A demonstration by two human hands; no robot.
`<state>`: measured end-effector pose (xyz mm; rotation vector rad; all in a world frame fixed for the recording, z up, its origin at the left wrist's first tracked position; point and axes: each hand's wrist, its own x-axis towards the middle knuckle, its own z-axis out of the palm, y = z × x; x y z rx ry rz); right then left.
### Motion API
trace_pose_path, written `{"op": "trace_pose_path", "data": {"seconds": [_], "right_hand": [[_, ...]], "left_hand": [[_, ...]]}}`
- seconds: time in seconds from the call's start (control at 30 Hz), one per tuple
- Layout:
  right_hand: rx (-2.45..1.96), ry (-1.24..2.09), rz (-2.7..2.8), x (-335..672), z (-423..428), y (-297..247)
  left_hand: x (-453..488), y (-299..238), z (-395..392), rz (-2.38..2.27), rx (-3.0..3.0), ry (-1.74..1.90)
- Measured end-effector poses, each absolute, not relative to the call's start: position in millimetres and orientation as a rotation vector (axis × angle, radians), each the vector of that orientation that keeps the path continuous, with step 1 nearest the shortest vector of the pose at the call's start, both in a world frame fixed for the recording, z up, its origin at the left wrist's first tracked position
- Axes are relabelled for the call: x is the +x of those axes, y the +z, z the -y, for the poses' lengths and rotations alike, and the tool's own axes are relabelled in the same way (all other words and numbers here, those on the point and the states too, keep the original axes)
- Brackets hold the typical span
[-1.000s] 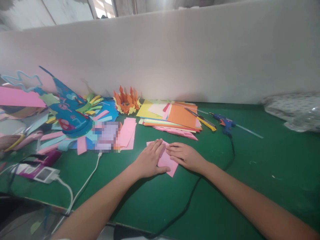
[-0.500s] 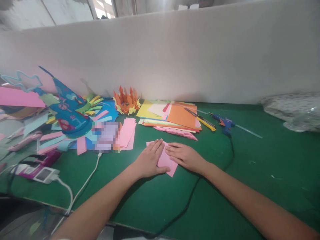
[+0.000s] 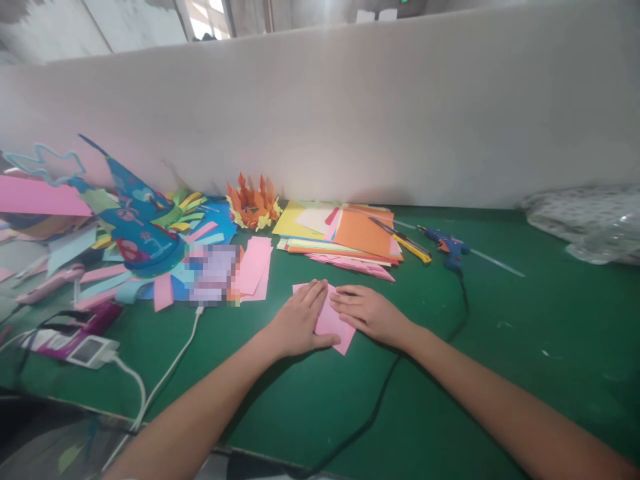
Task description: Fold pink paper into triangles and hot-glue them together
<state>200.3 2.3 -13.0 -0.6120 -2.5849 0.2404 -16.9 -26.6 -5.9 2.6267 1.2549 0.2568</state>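
Observation:
A small pink paper sheet [image 3: 332, 321] lies on the green table [image 3: 525, 347] near its middle. My left hand [image 3: 298, 321] lies flat on the sheet's left part, fingers stretched out and together, thumb along the lower edge. My right hand [image 3: 369, 311] rests flat on the sheet's right part, fingers pointing left toward the left hand's fingertips. Both hands press the paper down; neither lifts it. Much of the sheet is hidden under the hands.
A stack of coloured paper [image 3: 345, 235] lies behind the hands, with a yellow utility knife [image 3: 407, 241] and a blue glue gun [image 3: 448, 245] whose black cord [image 3: 380, 400] runs under my right arm. Paper crafts [image 3: 140, 227] crowd the left. A white charger [image 3: 93, 349] and cable sit front left.
My hands and the pink sheet stay nearly still. At the far left a person's hand seen one second ago has gone from view.

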Motion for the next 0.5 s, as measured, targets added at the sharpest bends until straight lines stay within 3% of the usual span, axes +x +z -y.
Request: {"op": "trace_pose_path", "data": {"seconds": [0.5], "right_hand": [[-0.636, 0.313, 2.531, 198.8, -4.0, -11.5]], "left_hand": [[-18.2, -3.2, 24.2, -1.237, 2.702, 0.315]]}}
